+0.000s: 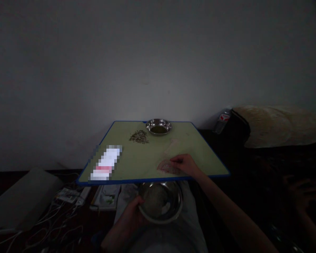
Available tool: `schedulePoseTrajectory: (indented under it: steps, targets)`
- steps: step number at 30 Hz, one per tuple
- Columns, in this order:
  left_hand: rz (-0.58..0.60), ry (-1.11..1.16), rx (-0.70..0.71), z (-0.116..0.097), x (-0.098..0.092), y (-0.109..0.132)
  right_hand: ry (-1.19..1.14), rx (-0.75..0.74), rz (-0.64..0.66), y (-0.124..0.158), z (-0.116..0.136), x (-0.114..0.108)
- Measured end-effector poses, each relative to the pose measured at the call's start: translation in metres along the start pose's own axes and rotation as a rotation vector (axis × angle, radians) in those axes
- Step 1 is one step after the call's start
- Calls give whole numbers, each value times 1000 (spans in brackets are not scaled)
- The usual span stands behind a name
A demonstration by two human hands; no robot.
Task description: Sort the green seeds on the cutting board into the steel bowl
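Note:
My left hand (137, 212) grips the rim of a shiny metal bowl (177, 202) over my lap, thumb on the near-left edge. Something pale and greyish lies in that bowl, too dim to name. On the table's near side, my right hand (185, 164) is closed in a pinch at a pinkish patch (164, 168) that may be a thin plastic bag or loose small pieces. What its fingertips hold is hidden. Farther back stands a second metal bowl (167, 123) with dark greenish contents. Left of it lies a loose heap of dark and light seed-like bits (139, 137).
The pale green folding table (137, 161) has a blue edge. A bright blurred-out phone-like screen (106, 163) lies at its left. Cables and a power strip (68, 195) are on the floor left. A bottle (222, 121) and a beige cushion-like bundle (281, 126) lie right.

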State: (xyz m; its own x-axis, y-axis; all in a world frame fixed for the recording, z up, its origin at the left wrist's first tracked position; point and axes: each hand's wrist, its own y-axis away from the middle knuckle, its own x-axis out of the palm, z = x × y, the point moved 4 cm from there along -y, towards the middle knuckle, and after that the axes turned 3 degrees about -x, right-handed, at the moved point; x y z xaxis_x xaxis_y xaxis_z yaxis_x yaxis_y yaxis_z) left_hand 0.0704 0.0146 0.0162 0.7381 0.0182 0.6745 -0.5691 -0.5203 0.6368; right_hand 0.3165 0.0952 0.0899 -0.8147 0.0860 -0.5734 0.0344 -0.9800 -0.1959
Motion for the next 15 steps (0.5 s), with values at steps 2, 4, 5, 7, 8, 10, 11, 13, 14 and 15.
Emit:
schedulePoseTrajectory:
  steps: [2,4,5,7,8,10,11,13,14,15]
  targets:
    - [-40,-18,3,-1,-1,1,-12,-3,4,-1,-1,2]
    - [-27,-25,26,-3,2,4,-21,-1,7,-1,0,3]
    - [-12,-26,35,-3,5,5,-23,-1,14,-1,1,4]
    - [7,-21,31,-3,9,6,-23,-1,34,-2,3,5]
    - [13,-20,18,-3,10,7,-21,-3,42,-2,5,6]
    - [38,-11,-2,-2,12,5,-15,-11,51,-2,8,7]
    - [63,7,-4,-2,12,4,-12,-15,56,-2,10,8]
    - [101,45,-2,-2,11,3,-10,-19,71,-2,13,9]
    - [111,63,3,-2,10,2,-14,-18,81,-1,14,10]
    - [113,68,8,-2,9,2,-20,-17,90,0,15,11]
